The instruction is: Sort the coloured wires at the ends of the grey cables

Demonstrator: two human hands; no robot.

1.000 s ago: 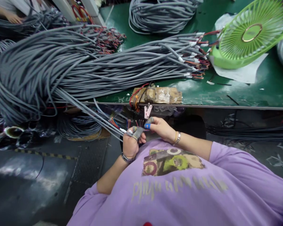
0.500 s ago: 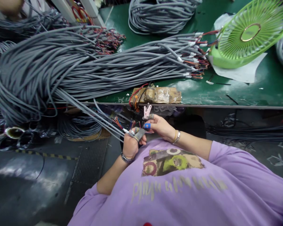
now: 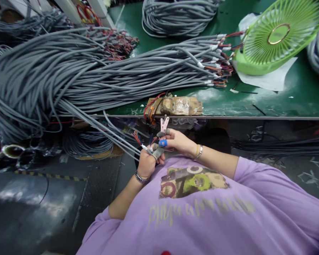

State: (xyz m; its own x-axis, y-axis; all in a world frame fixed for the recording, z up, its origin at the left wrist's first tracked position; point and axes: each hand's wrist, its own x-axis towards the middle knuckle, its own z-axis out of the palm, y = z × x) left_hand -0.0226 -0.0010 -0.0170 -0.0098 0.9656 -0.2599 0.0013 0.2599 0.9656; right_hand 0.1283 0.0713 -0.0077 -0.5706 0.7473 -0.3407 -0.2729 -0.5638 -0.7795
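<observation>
A: Head view: left hand (image 3: pixel 146 163) clamped on a gray cable (image 3: pixel 114 136) end, below the bench (image 3: pixel 281 102) edge.
B: Right hand (image 3: pixel 177 141)?
A: Fingers pinched together on the cable's thin colored wires (image 3: pixel 151 140). Looks like the wire-sorting step; the next move likely needs 1 wire pulled clear of the rest.

A cable-assembly workshop is shown. A green table (image 3: pixel 281 102) is heaped at 10 o'clock with grey cable bundles (image 3: pixel 69 78) whose stripped coloured wire ends (image 3: pixel 220 71) are exposed. A further coil (image 3: pixel 175 16) is seen at 12 o'clock, a green desk fan (image 3: pixel 276 39) at 2 o'clock.
</observation>
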